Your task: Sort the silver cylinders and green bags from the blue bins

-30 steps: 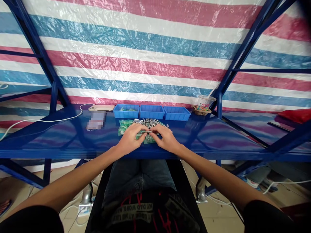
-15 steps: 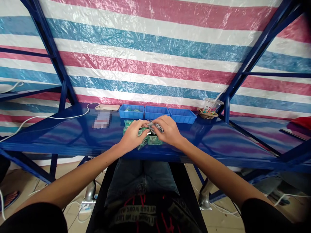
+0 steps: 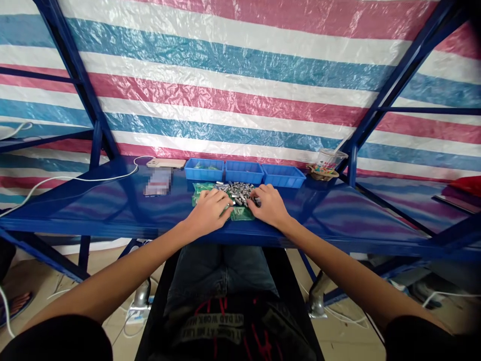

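A pile of small grey metal cylinders [image 3: 237, 189] lies on the blue table, on and beside several green plastic packets [image 3: 242, 214]. My left hand [image 3: 211, 209] is at the pile's left side, over the packets. Its thumb and fingers are closed at the tips around a small shiny metal piece. On the right edge of the pile rests my right hand [image 3: 271, 204], fingers curled in with grey pieces at the tips. Whether it grips one of them cannot be made out.
Three blue bins stand behind the pile: a left bin [image 3: 205, 175] with greenish contents, a middle bin [image 3: 244, 178] and a right bin [image 3: 283, 180]. A phone [image 3: 165, 163] and a white cable [image 3: 93, 179] lie left. A plastic cup [image 3: 328, 159] stands right.
My hands were close together over the pile with a grey piece between them. They have moved apart to either side, and more of the pile now shows.
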A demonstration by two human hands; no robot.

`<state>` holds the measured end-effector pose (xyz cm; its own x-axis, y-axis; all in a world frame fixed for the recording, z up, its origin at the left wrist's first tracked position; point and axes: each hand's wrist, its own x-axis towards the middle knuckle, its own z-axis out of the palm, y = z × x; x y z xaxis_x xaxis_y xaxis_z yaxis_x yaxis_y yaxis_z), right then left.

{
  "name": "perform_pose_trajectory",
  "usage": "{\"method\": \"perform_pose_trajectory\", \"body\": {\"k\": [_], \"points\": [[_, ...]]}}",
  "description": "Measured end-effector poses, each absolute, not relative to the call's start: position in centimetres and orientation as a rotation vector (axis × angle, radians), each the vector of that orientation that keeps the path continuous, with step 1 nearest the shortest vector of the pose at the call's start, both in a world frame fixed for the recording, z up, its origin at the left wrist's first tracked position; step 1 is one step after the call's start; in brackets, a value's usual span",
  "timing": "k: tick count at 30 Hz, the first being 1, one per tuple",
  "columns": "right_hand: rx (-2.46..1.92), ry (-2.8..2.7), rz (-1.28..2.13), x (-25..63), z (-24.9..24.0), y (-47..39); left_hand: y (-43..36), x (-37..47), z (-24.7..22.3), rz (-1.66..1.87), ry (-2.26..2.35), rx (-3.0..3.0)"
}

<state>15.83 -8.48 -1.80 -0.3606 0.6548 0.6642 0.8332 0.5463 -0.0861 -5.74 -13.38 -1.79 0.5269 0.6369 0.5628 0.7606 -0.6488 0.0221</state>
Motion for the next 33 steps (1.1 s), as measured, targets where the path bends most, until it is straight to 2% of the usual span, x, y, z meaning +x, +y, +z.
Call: {"method": "perform_pose_trajectory", "body": {"k": [7,15,25,33], "points": [[-1.263,-2.109,-0.269,16.5,-2.8,-8.9,-13.3,-5.7,-2.0,-0.781,-1.213,-2.545],[-1.069,-2.195,-0.113,16.5,-2.9,-7.9,-13.1,-5.7,-2.1,-0.764,-1.214,-2.562],[-0.729,-2.158,-0.3,14.9,-2.5,-10.0,-13.5,-5.5,-1.7,-0.864,-1.195,-2.548],[-0.462,-2.291,-0.275,12.2,-2.8,-11.0,-13.0,-5.5,-1.5,-0.835,-1.148,-2.575]]}}
